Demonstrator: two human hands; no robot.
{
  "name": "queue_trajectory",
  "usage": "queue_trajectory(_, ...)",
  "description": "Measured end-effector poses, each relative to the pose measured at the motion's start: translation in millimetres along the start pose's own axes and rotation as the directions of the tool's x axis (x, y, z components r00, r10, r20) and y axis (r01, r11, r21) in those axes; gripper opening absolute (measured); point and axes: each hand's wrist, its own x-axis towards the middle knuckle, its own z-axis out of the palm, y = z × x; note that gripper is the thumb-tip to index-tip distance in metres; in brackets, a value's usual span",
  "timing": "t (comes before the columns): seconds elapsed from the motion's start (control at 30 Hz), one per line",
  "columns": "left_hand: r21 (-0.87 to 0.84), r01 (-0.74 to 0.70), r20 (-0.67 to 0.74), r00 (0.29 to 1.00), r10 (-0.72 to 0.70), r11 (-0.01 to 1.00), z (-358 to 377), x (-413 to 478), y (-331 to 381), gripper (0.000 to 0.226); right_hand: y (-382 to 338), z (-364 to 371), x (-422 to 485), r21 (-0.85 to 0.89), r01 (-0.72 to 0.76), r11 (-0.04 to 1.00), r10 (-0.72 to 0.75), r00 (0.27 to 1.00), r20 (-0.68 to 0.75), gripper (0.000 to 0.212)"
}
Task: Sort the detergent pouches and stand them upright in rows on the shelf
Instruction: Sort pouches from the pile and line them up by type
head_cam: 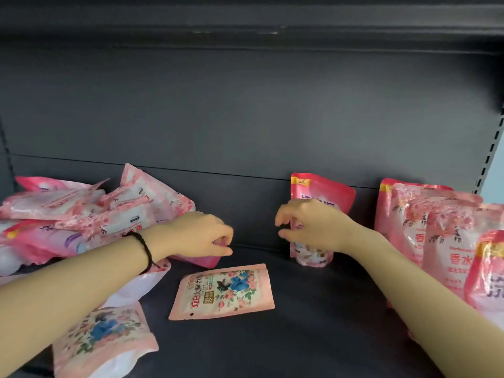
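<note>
Pinching the edge of a dark pink pouch with my left hand, just left of frame centre. Thumb and curled fingers are closed on it. The pouch lies low on the shelf floor, at the foot of the pile.

My right hand is right of centre, half open: fingers loosely hooked, thumb apart from them, nothing gripped. It's in front of a lone upright pouch that stands at the back panel. Can't tell whether the palm touches it.

The pile fills mid left: pink-and-white pouches heaped flat and tilted over one another, not sorted. My left forearm crosses in front of it.

A flat blue-flower pouch is at bottom centre, face up and slightly skewed. It's clear of both hands, just below the dark pink one. A second blue-flower pouch is lower left, puffed and lying at an angle, with one corner hidden by my left forearm. A pale pouch lies between that one and the pile, mostly under the same forearm.

The standing row is at the right edge: several pink floral pouches upright, overlapping front to back. The nearest is cut off by the frame. My right forearm passes in front of their lower parts. There's a gap of bare shelf between this row and the lone upright pouch.

A black wristband is on my left wrist. A slotted upright runs up the frame's right side beside the back panel.
</note>
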Motion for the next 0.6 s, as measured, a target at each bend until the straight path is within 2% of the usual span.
queue_trajectory(0.13,0.085,-0.02,0.036,0.999,0.017,0.996,0,-25,-18,0.034,-19,5,11,-0.161,0.128,0.979,-0.102,0.982,0.158,0.021)
queue_trajectory(0.27,0.113,0.027,0.006,1.0,-0.028,0.993,-9,-53,-46,0.029,-46,8,29,-0.244,0.214,0.946,-0.166,0.965,0.201,0.025)
queue_trajectory(0.43,0.236,0.019,-0.025,1.0,-0.014,0.972,-10,-93,-92,0.03,-86,16,70,-0.366,0.292,0.884,-0.205,0.944,0.258,0.03)
queue_trajectory(0.6,0.275,0.08,-0.041,0.997,-0.072,0.958,-3,-126,-141,0.038,-127,34,107,-0.368,0.284,0.885,-0.193,0.945,0.265,0.029)
